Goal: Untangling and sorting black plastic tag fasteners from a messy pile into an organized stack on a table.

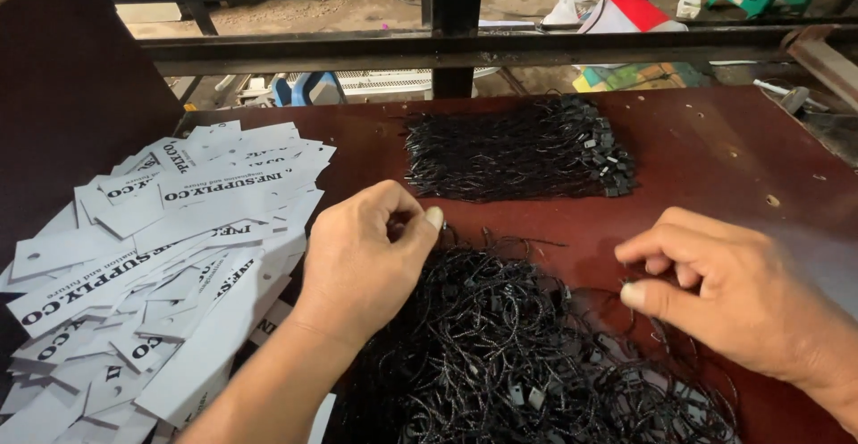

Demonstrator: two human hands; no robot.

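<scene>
Your left hand [362, 252] and right hand [715, 287], fingers curled, pinch strands from the loose black cords [500, 346]; what each pinches is hard to see. White tags [170, 256] lie left of the cords, partly cut off.

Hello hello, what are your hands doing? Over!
Left hand and right hand both pinching black strings from loose pile. Neat bundle behind, paper tags left. Nothing blocking.

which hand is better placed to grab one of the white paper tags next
Probably the left hand: it sits right beside the white paper tags at the table's left. The right hand is on the far side of the loose black strings, pinching one.
</scene>
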